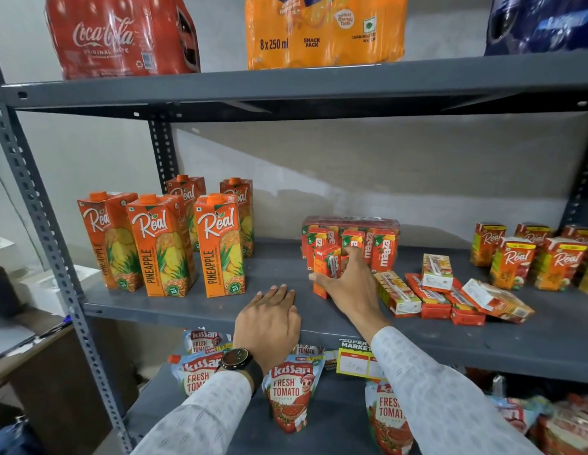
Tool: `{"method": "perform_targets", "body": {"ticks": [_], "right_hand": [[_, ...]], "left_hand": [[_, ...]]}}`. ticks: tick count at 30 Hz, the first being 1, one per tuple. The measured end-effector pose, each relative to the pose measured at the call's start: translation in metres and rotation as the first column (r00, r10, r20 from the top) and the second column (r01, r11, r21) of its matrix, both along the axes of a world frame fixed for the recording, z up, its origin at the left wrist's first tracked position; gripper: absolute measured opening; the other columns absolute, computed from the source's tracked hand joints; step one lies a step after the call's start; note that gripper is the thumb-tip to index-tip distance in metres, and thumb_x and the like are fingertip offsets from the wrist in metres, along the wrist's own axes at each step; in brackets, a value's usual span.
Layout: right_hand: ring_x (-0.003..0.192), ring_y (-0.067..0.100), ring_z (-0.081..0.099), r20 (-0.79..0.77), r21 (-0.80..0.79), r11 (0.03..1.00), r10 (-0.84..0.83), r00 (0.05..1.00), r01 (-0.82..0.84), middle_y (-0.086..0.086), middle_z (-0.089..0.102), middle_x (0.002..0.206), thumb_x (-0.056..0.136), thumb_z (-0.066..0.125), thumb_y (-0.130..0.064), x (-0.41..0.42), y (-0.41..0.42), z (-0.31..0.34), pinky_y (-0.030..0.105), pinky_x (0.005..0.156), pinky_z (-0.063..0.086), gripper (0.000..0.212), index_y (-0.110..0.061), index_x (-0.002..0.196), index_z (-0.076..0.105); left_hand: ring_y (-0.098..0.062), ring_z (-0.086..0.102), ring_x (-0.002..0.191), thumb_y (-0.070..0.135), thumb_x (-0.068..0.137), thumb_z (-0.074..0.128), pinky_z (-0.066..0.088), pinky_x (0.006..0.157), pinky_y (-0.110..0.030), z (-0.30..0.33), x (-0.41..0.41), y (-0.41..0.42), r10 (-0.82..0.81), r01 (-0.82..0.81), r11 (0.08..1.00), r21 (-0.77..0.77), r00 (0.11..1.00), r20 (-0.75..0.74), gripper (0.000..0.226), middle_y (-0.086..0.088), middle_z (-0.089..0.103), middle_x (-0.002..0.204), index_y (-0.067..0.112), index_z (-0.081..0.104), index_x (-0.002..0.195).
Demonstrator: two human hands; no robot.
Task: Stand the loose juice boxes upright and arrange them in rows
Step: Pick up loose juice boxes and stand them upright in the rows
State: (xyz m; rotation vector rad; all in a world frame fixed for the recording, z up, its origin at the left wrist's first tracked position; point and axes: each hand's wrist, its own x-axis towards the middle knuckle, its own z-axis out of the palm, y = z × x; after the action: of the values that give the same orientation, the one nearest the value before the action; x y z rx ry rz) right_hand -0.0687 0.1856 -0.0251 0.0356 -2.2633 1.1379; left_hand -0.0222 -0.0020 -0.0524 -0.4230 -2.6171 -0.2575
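Note:
My right hand [348,284] grips a small orange juice box [325,264] that stands upright on the grey middle shelf [194,307], just in front of a shrink-wrapped Maaza pack [371,238]. To its right several loose small juice boxes [430,297] lie flat in a heap, one [436,274] resting on top of the others. My left hand [269,318] lies palm down on the shelf's front edge, holding nothing, with a watch on its wrist.
Tall Real pineapple cartons [168,244] stand at the shelf's left. Small Real boxes [515,261] stand upright at the far right. Kissan tomato pouches [291,399] fill the shelf below. Coca-Cola and orange drink packs [322,31] sit on the top shelf. A price tag [358,362] hangs on the edge.

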Motion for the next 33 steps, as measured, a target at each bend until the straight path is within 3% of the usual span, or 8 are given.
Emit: {"method": "perform_targets", "body": {"ticks": [4, 8, 11, 15, 20, 26, 30, 33], "right_hand": [[0.099, 0.009, 0.066, 0.017, -0.017, 0.998, 0.063, 0.998, -0.063, -0.019, 0.06, 0.108, 0.076, 0.086, -0.046, -0.002, 0.002, -0.001, 0.018, 0.07, 0.048, 0.073, -0.03, 0.135, 0.045], [0.1, 0.008, 0.063, 0.007, 0.003, 0.999, 0.032, 0.999, -0.032, -0.013, 0.06, 0.116, 0.07, 0.085, -0.063, 0.001, -0.001, 0.0, 0.024, 0.078, 0.052, 0.081, -0.031, 0.132, 0.043], [0.09, 0.006, 0.067, -0.017, 0.046, 0.999, 0.02, 1.0, -0.019, -0.02, 0.062, 0.101, 0.075, 0.085, -0.054, 0.0, -0.001, 0.0, 0.027, 0.077, 0.057, 0.065, -0.032, 0.122, 0.046], [0.085, -0.003, 0.063, -0.011, -0.006, 0.998, 0.057, 0.998, -0.057, -0.033, 0.051, 0.093, 0.076, 0.087, -0.041, -0.001, 0.002, 0.001, 0.014, 0.068, 0.046, 0.065, -0.034, 0.127, 0.048], [0.077, -0.009, 0.06, 0.018, -0.013, 0.997, 0.078, 0.997, -0.078, -0.028, 0.06, 0.095, 0.081, 0.085, -0.037, -0.004, 0.002, 0.0, 0.011, 0.064, 0.043, 0.046, -0.036, 0.114, 0.054], [0.097, 0.0, 0.068, 0.08, -0.098, 0.975, 0.209, 0.975, -0.201, -0.01, 0.071, 0.12, 0.09, 0.078, -0.024, -0.011, 0.002, -0.003, 0.016, 0.077, 0.051, 0.048, -0.024, 0.134, 0.061], [0.111, 0.008, 0.068, 0.105, -0.114, 0.968, 0.234, 0.967, -0.222, -0.008, 0.07, 0.127, 0.094, 0.074, -0.024, -0.012, 0.002, -0.002, 0.023, 0.088, 0.053, 0.046, -0.024, 0.138, 0.06], [0.117, 0.012, 0.066, 0.122, -0.104, 0.972, 0.22, 0.968, -0.208, -0.007, 0.068, 0.13, 0.096, 0.071, -0.024, -0.011, 0.0, -0.002, 0.022, 0.088, 0.051, 0.044, -0.024, 0.139, 0.059]], "left_hand": [[-0.012, 0.037, 0.145, 0.039, 0.097, 0.021, 0.023, 0.122, -0.032, 0.0, -0.001, 0.0, 0.004, -0.004, 1.0, -0.005, 1.0, -0.002, 0.059, 0.001, 0.046, 0.155, 0.021, 0.049, 0.146], [-0.012, 0.038, 0.144, 0.038, 0.098, 0.025, 0.024, 0.122, -0.032, 0.0, -0.001, 0.001, 0.002, -0.002, 1.0, 0.003, 1.0, -0.003, 0.056, 0.001, 0.047, 0.153, 0.02, 0.05, 0.145], [-0.012, 0.036, 0.145, 0.039, 0.098, 0.02, 0.022, 0.123, -0.032, 0.0, -0.001, 0.0, -0.002, 0.002, 1.0, -0.006, 1.0, 0.002, 0.059, 0.002, 0.045, 0.155, 0.02, 0.047, 0.147], [-0.011, 0.034, 0.146, 0.04, 0.098, 0.019, 0.022, 0.123, -0.032, 0.0, -0.001, 0.0, 0.001, -0.001, 1.0, -0.009, 1.0, 0.003, 0.06, 0.002, 0.043, 0.156, 0.021, 0.046, 0.148], [-0.012, 0.035, 0.146, 0.039, 0.098, 0.02, 0.022, 0.123, -0.032, 0.0, -0.002, 0.001, 0.004, -0.004, 1.0, -0.004, 1.0, -0.001, 0.059, 0.002, 0.044, 0.155, 0.021, 0.048, 0.147], [-0.012, 0.036, 0.145, 0.039, 0.099, 0.022, 0.021, 0.122, -0.031, -0.001, -0.002, 0.0, 0.005, -0.005, 1.0, -0.011, 1.0, 0.001, 0.057, 0.002, 0.044, 0.155, 0.02, 0.048, 0.147], [-0.012, 0.036, 0.145, 0.039, 0.099, 0.022, 0.021, 0.122, -0.031, -0.001, -0.002, 0.0, 0.005, -0.005, 1.0, -0.004, 1.0, 0.001, 0.057, 0.002, 0.045, 0.155, 0.02, 0.048, 0.146], [-0.012, 0.037, 0.145, 0.04, 0.099, 0.022, 0.021, 0.121, -0.031, -0.001, -0.002, 0.0, 0.008, -0.007, 1.0, -0.004, 1.0, 0.003, 0.058, 0.002, 0.045, 0.154, 0.02, 0.049, 0.146]]}}
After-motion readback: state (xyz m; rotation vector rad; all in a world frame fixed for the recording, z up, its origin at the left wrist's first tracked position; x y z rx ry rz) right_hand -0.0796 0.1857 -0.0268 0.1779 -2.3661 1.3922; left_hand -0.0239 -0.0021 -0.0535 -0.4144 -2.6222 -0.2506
